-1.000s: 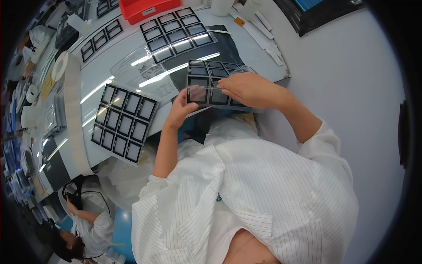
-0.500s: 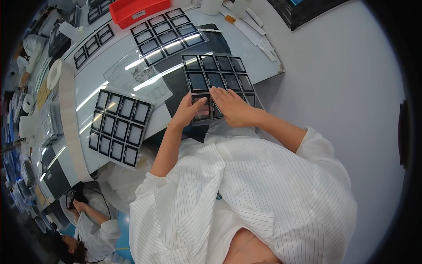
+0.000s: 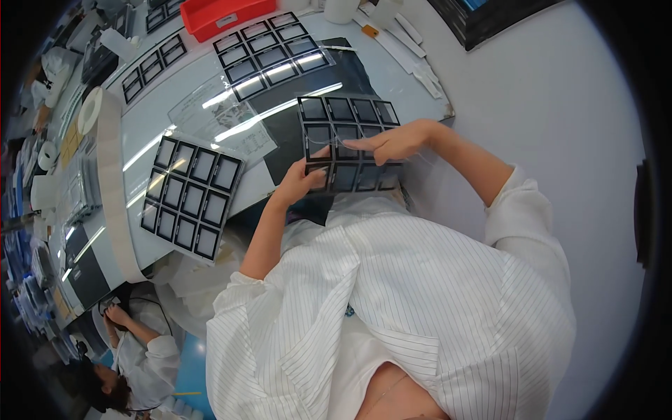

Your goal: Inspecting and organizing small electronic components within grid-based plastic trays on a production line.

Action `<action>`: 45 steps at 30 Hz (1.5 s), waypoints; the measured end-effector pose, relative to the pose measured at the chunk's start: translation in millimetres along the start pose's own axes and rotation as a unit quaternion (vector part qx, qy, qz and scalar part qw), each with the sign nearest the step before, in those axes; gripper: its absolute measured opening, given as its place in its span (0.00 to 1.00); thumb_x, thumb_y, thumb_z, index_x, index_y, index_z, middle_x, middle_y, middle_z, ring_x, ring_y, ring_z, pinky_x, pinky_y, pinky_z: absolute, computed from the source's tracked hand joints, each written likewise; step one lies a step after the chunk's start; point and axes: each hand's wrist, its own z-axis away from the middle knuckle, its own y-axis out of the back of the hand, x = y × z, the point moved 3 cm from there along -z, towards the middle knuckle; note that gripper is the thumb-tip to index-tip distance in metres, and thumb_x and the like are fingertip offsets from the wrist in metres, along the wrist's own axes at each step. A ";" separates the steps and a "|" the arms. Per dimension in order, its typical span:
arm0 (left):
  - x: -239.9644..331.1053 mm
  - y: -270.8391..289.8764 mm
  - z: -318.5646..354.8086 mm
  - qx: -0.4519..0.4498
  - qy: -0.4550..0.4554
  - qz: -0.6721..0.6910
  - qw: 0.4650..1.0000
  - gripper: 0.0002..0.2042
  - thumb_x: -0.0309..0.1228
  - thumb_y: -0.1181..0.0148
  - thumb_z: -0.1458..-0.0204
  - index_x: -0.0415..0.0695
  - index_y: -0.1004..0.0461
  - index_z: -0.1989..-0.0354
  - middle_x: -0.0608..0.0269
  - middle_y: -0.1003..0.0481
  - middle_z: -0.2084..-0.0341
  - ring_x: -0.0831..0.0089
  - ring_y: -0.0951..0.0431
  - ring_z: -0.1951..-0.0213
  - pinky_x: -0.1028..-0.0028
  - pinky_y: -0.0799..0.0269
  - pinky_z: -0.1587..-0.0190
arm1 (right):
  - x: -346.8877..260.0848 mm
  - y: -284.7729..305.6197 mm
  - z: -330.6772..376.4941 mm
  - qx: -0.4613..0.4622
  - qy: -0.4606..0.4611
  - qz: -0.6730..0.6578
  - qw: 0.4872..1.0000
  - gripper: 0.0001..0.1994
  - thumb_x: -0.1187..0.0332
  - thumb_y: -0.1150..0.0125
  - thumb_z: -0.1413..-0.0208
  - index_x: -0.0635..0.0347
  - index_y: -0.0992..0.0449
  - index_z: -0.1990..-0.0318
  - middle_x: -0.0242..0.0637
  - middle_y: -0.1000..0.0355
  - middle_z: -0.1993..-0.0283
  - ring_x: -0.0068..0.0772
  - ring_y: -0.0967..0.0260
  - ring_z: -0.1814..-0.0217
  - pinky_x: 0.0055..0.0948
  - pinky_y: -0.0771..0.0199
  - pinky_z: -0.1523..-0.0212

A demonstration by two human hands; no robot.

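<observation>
A clear sheet of black-framed rectangular windows [image 3: 352, 110] is in front of me over the table's near edge, its lower part bent. My left hand [image 3: 297, 183] grips its left edge, thumb on top and fingers partly seen through the clear material. Above the sheet's middle, my right hand [image 3: 396, 145] has its index finger stretched leftward and the others curled. A thin clear film [image 3: 323, 142] shows as curved bright edges around that hand, which seems to pinch it. To the left lies a similar framed sheet [image 3: 187, 192].
Another framed sheet [image 3: 269, 52] lies farther back on the glossy table [image 3: 150, 122], near a red bin [image 3: 224, 17]. A wide pale strip [image 3: 112, 175] crosses the table at left. A co-worker [image 3: 143, 360] sits at lower left. A wall [image 3: 539, 175] borders the right.
My right hand has lifted from lying flat on the framed sheet and moved right, its fingers now curled. Curved film edges now show. The sheet's near part has bent; my left hand stays.
</observation>
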 end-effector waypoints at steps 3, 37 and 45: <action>2.5 9.0 3.9 -0.004 -0.018 -0.112 0.994 0.16 0.27 0.43 0.44 0.36 0.32 0.48 0.61 0.25 0.57 0.75 0.24 0.59 0.71 0.26 0.51 | -18.3 22.4 13.2 -0.023 -0.013 -0.098 0.995 0.42 0.64 0.52 0.52 0.49 0.63 0.28 0.48 0.50 0.30 0.43 0.50 0.30 0.37 0.51 0.33; 55.1 4.1 14.1 0.077 -0.003 -0.087 0.993 0.13 0.26 0.45 0.43 0.41 0.27 0.49 0.64 0.23 0.63 0.77 0.22 0.66 0.80 0.26 0.63 | -4.7 85.7 148.4 0.090 0.122 -0.279 0.948 0.54 0.35 0.41 0.66 0.72 0.42 0.37 0.48 0.35 0.52 0.46 0.35 0.50 0.59 0.32 0.51; 196.8 5.5 98.6 -0.025 -0.140 -0.391 0.909 0.05 0.20 0.43 0.49 0.37 0.24 0.64 0.57 0.22 0.74 0.70 0.22 0.74 0.77 0.28 0.69 | 36.6 -20.4 191.5 -0.007 0.348 -0.517 0.782 0.52 0.40 0.50 0.52 0.75 0.60 0.33 0.52 0.43 0.45 0.48 0.44 0.43 0.67 0.40 0.45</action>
